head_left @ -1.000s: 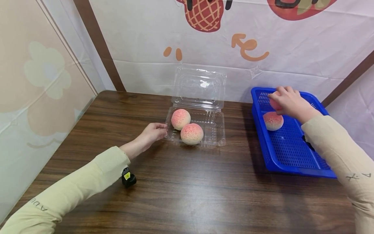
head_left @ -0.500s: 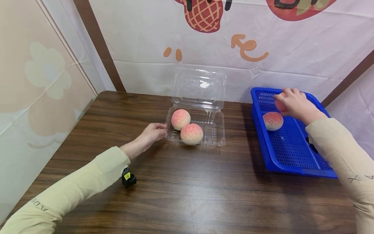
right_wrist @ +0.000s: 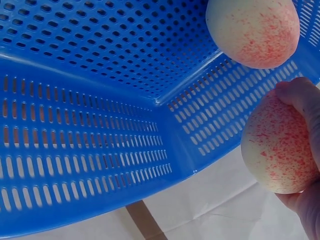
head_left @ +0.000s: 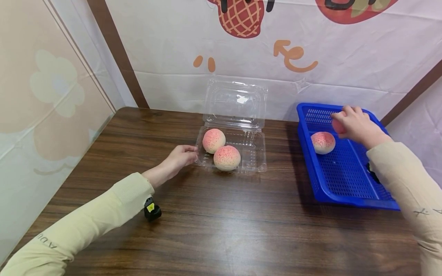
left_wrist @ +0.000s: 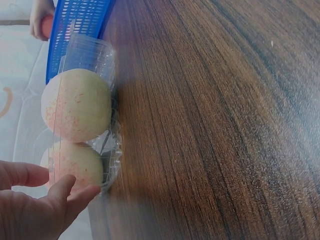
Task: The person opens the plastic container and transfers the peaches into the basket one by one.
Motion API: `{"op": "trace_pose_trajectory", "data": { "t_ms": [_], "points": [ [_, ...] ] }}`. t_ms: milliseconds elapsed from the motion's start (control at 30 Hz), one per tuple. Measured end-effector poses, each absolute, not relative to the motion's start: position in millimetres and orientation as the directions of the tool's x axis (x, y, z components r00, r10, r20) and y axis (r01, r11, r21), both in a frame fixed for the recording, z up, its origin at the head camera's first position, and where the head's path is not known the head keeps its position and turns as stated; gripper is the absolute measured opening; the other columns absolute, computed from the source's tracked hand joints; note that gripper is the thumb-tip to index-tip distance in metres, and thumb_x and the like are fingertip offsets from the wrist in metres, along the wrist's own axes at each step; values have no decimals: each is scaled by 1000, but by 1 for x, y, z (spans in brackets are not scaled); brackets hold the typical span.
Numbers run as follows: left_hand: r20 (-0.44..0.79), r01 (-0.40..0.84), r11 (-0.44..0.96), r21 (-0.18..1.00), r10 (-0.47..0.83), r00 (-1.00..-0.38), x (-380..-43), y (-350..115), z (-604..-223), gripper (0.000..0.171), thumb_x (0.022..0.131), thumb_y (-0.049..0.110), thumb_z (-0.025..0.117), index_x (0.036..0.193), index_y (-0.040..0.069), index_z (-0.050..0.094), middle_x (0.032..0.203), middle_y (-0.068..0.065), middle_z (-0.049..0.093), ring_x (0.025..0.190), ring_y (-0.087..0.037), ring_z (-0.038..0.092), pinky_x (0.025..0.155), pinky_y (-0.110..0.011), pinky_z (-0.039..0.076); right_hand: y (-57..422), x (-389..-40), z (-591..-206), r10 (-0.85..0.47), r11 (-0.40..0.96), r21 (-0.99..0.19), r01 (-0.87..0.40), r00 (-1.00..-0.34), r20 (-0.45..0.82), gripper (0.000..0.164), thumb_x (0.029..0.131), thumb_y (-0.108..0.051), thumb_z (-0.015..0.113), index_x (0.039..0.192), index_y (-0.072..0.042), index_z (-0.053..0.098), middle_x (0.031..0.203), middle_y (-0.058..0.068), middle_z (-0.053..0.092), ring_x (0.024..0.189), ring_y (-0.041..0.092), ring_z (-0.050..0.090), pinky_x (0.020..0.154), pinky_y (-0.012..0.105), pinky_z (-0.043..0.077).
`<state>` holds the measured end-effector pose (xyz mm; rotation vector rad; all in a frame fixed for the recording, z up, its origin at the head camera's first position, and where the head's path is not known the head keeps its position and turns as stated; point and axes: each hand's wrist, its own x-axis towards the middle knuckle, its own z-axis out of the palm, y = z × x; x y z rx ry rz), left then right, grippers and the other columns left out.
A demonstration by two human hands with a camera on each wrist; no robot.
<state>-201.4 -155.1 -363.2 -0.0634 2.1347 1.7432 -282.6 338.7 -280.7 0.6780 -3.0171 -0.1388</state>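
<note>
My right hand [head_left: 357, 124] grips a pink-speckled peach [right_wrist: 280, 142] over the back of the blue plastic basket [head_left: 319, 193]. Thumb and fingers wrap its sides in the right wrist view. Below and left of it, another peach [head_left: 323, 143] lies in the basket against the left wall. A clear plastic clamshell box [head_left: 253, 153] stands with its lid [head_left: 236, 103] raised against the backdrop. Two peaches [head_left: 213, 141] sit in its left part, close together. At the box's left edge my left hand [head_left: 177, 159] pinches the rim between thumb and fingers [left_wrist: 82, 197].
A brown wood-grain table [head_left: 224, 222] carries both containers, the box mid-back and the basket at the right. Behind them hangs a printed white cloth [head_left: 165, 50]. A small black camera [head_left: 152, 211] hangs under the left wrist.
My right hand has shifted right and slightly toward me with the peach, over the basket. My left hand, the box and the other peaches have stayed put.
</note>
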Motion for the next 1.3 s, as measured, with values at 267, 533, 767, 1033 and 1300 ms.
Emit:
{"op": "trace_pose_trajectory", "data": {
  "t_ms": [267,533,767,1033,1300],
  "points": [
    [-316,-268,232,935,205,-926,-202,-155,-363,44,91,0,39,131,-17,30,132,-31,39,122,-34,39,102,-37,36,347,-283,-288,-431,898,108,-427,-902,20,58,67,-6,76,118,2,49,108,33,39,97,55,35,69,66,39],
    [-319,-272,232,934,200,-926,-202,-155,-364,44,91,-1,39,131,-17,31,132,-31,39,122,-33,39,102,-37,35,352,-283,-294,-383,919,91,-383,-923,-15,57,69,-7,75,118,3,47,108,35,36,96,55,35,69,65,40],
    [-312,-265,224,938,207,-927,-202,-155,-364,44,91,-1,39,131,-17,30,132,-32,38,122,-33,39,102,-37,35,358,-282,-296,-337,939,54,-341,-939,-66,57,72,-7,74,120,5,45,108,36,35,97,55,33,70,65,38],
    [-323,-278,222,935,203,-924,-202,-155,-363,45,91,-1,39,132,-16,30,132,-31,38,123,-34,38,103,-36,35,365,-280,-304,-316,947,30,-320,-944,-89,58,71,-8,73,120,6,45,105,35,37,95,55,34,70,67,38],
    [-331,-284,230,931,202,-922,-202,-155,-362,46,91,0,39,133,-16,30,132,-31,39,123,-33,38,103,-36,35,367,-280,-310,-293,955,11,-297,-947,-128,59,73,-11,73,121,6,44,106,33,39,96,53,35,71,67,39]
  ]
}}
